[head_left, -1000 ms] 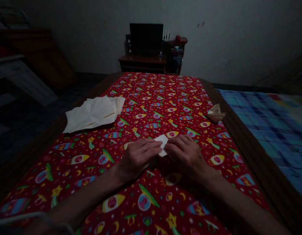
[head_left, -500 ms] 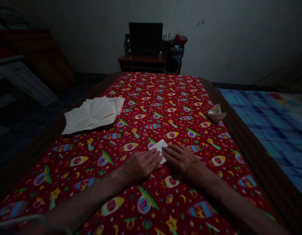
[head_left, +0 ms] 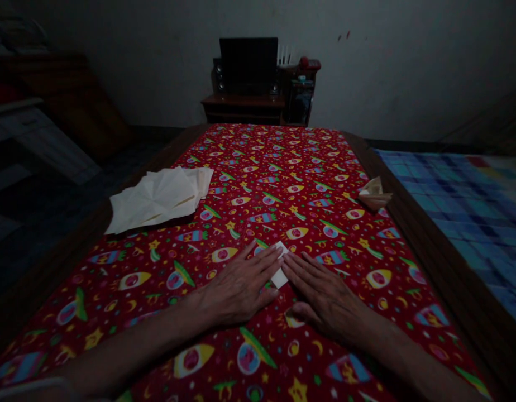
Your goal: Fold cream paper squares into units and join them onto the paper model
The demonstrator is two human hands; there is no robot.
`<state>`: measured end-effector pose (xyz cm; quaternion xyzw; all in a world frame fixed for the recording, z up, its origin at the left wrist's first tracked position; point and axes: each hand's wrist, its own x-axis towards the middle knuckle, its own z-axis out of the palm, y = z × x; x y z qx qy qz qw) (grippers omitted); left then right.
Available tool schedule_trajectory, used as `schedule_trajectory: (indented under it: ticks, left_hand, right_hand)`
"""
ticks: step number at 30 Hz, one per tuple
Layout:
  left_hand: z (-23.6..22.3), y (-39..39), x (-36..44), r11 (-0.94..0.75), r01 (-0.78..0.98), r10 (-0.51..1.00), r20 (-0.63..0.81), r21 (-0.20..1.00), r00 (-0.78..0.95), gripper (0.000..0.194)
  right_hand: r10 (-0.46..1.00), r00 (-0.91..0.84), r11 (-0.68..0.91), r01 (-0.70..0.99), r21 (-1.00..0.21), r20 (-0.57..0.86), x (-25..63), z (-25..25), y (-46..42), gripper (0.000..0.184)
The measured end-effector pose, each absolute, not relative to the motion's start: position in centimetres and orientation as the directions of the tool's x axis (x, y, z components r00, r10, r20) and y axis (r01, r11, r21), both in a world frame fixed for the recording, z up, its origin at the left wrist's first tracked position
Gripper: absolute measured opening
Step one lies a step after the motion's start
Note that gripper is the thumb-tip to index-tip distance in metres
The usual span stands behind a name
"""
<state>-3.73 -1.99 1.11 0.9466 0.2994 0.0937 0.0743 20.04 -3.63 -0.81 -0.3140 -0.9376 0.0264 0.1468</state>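
White paper (head_left: 280, 279) on its brown table (head_left: 434, 257): from my distant seat I find it at the near part, in the middle, under the fingers.
Red cloth (head_left: 224, 346): it covers the table except the wooden borders.
Pale sheets (head_left: 153, 195): they lie in an uneven pile at the left, well apart from the hands.
Left hand (head_left: 243, 285): half a second ago it was curled; now its fingers are straighter and spread, tips over the paper, thumb near the lower corner.
Right hand (head_left: 331, 293): it has flattened too, with fingertips at the right edge and thumb away. I cannot tell if the two hands touch.
Folded piece (head_left: 374, 196): it rests at the right border of the cloth.
Paper shape: its left flap, visible before, is now covered or folded; I judge this as pressing flat, not gripping.
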Motion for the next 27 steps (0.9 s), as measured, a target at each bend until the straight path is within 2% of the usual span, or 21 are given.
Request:
schedule_trajectory:
  ticks: [9,20,24,27]
  left_hand:
    - [0.6,0.9,-2.5,-0.797,0.581,0.599,0.094,0.167,0.795,0.053]
    - [0.1,-1.9,-6.3,-0.778,0.619,0.629,0.139,0.108,0.765,0.051]
    - [-0.2,-2.3,-6.7,-0.762,0.639,0.646,0.173,0.104,0.743,0.049]
    - [-0.2,-2.1,-6.4,-0.765,0.619,0.644,0.229,0.18,0.73,0.043]
  right_hand:
    - [0.675,-0.694,0.723,0.69,-0.035,0.249,19.6,-0.7,-3.7,0.054]
    - [0.693,-0.665,0.707,0.702,-0.082,0.277,19.5,-1.1,-3.7,0.049]
    - [0.672,-0.65,0.717,0.691,-0.091,0.354,19.3,-1.5,-3.5,0.043]
    - [0.602,-0.648,0.758,0.648,-0.077,0.467,19.1,-1.4,-3.2,0.033]
